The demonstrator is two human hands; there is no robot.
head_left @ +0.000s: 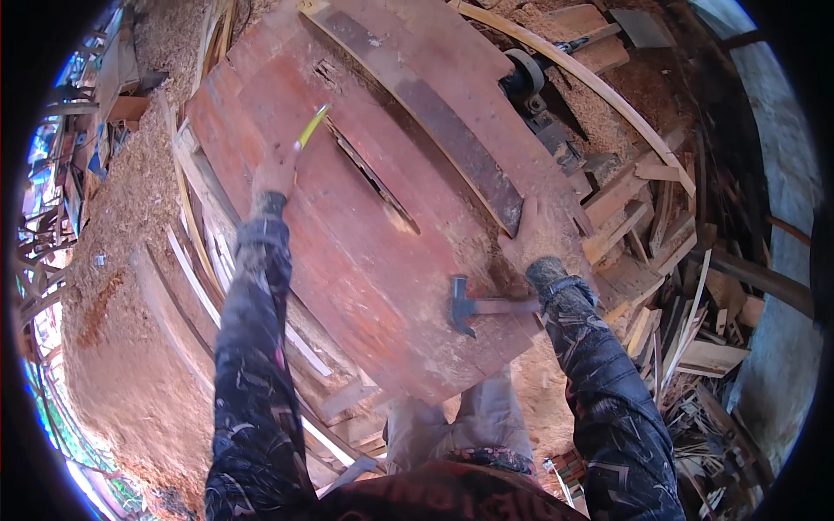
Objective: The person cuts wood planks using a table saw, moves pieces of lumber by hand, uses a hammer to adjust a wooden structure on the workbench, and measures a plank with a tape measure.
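My left hand (274,167) is closed around a thin yellow strip (311,128) above the left side of a worn red wooden tabletop (347,260). The strip's kind is unclear; it looks like a piece of tape measure. With its fingers spread, my right hand (526,234) touches the near end of a long, slightly curved dark board (434,113) that lies slantwise across the top. A claw hammer (462,306) rests close to that wrist, its handle end partly hidden by the sleeve. Between my hands, a long narrow slot (373,178) cuts through the tabletop.
Beyond the table's right edge sits a dark machine part with a wheel (521,74). A long curved wood strip (591,78) arcs past it. Scrap wood (712,347) is piled at right, beside a pale wall (782,260). Sawdust (130,208) and more strips lie at left.
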